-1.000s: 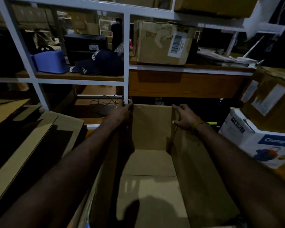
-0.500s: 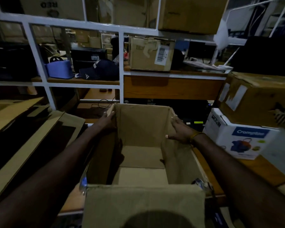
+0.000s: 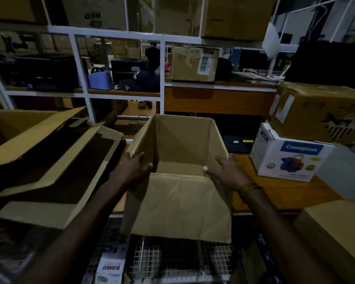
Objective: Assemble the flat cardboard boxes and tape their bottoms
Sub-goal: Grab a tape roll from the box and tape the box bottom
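**A:** Start at the hands. What are they doing?

**B:** The left hand [image 3: 135,168] grips the left wall of the open cardboard box [image 3: 178,203] at its top edge, thumb hooked inside and fingers outside. The right hand [image 3: 225,171] mirrors it on the right wall, thumb over the rim, the rest of the hand spread along the outside.

**A:** Why hold it there?

**B:** My guess is that gripping two opposite walls keeps the box squared while it is carried or turned. It sits tilted, mouth facing up and away, between the arms and above a wire mesh surface [image 3: 172,261].

**A:** Anything inside?

**B:** Nothing I can see. The bottom flaps look folded in, making a floor. Whether tape is on the underside, I cannot tell, since that face is hidden.

**A:** And around it?

**B:** To the left lie flattened cardboard sheets [image 3: 49,160], probably boxes waiting for assembly. To the right, on the wooden worktop [image 3: 275,193], stands a white Crompton carton [image 3: 285,156] with a closed brown carton [image 3: 320,111] stacked on it. Far behind, a white shelf rack [image 3: 162,78] carries a labelled carton [image 3: 195,63], a dark cap [image 3: 139,82] and a blue container [image 3: 100,79].
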### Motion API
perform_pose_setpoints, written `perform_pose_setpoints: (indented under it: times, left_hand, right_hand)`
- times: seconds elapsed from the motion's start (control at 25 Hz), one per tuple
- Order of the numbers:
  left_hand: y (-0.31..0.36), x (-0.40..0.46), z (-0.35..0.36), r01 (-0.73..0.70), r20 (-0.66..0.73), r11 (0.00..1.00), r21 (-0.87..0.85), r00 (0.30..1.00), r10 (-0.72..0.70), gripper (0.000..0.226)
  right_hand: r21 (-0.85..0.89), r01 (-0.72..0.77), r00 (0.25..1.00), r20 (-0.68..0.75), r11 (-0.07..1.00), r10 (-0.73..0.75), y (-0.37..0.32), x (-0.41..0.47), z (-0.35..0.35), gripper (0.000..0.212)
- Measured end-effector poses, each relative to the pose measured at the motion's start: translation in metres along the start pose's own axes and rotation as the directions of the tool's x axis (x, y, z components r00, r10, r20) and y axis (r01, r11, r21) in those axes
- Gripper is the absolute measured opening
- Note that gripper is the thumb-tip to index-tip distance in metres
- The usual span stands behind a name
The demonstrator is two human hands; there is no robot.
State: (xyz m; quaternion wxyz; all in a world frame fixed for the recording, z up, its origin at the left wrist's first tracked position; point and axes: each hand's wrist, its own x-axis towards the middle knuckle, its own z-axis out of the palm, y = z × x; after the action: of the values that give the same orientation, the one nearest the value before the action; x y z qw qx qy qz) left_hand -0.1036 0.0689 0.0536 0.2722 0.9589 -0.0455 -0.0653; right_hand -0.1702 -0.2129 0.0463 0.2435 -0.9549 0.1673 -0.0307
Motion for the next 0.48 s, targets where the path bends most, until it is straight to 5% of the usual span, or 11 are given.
perform_pose_setpoints:
  times: [0.28,0.48]
  left_hand:
    - [0.008,-0.062,0.031,-0.055,-0.139,0.978,0.203,0.987,0.084,0.062]
    - [-0.009,-0.058,0.037,-0.226,-0.283,0.965,0.13,0.925,0.255,0.05]
  right_hand:
    - [0.116,-0.079,0.966,-0.237,0.99,0.105,-0.009,-0.08,0.039,0.068]
    - [0.271,-0.016,0.887,-0.44,0.962,0.139,-0.015,-0.089,0.05,0.052]
